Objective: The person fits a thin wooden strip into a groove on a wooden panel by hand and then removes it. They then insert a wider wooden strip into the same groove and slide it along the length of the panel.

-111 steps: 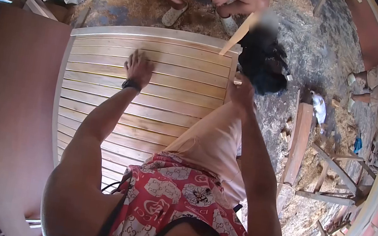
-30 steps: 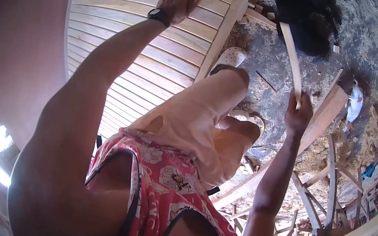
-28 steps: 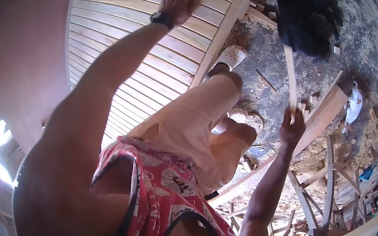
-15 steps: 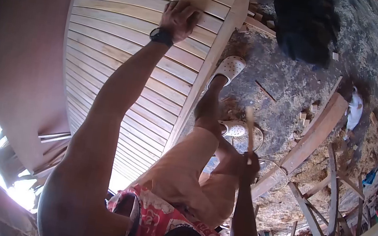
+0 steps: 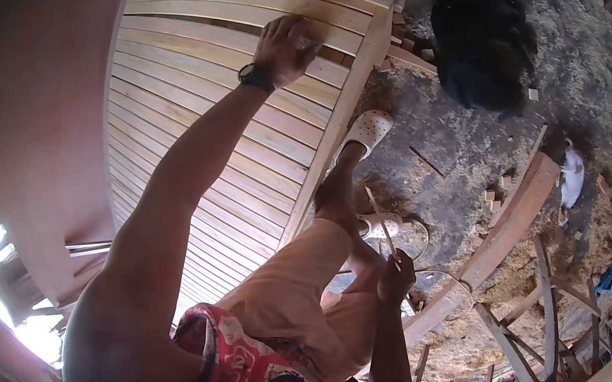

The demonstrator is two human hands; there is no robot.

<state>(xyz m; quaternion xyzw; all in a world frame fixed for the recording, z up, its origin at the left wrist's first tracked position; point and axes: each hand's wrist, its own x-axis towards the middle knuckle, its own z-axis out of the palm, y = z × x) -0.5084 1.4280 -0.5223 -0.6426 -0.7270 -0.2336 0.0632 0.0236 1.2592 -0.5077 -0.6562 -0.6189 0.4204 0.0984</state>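
Note:
A slatted wooden panel (image 5: 253,124) in a pale frame lies at the left, under my left arm. My left hand (image 5: 287,50), with a dark watch on its wrist, rests on the upper slats, fingers apart and slightly bent. Beside its fingers, a dark gap runs between two slats. My right hand (image 5: 396,274) is closed around the lower end of a thin wooden stick (image 5: 380,222), held above my right foot and pointing up and to the left. The stick's grip end is partly hidden by the fingers.
A large brown board (image 5: 47,121) stands left of the panel. A black bundle (image 5: 482,47), a curved plank (image 5: 503,220) and a white animal (image 5: 571,179) are on the dusty floor, with scattered wood offcuts. Wooden legs and struts (image 5: 542,305) crowd the lower right.
The gap between the slats by my left hand has widened. The stick in my right hand has tilted from nearly upright toward the left, and the hand is slightly lower.

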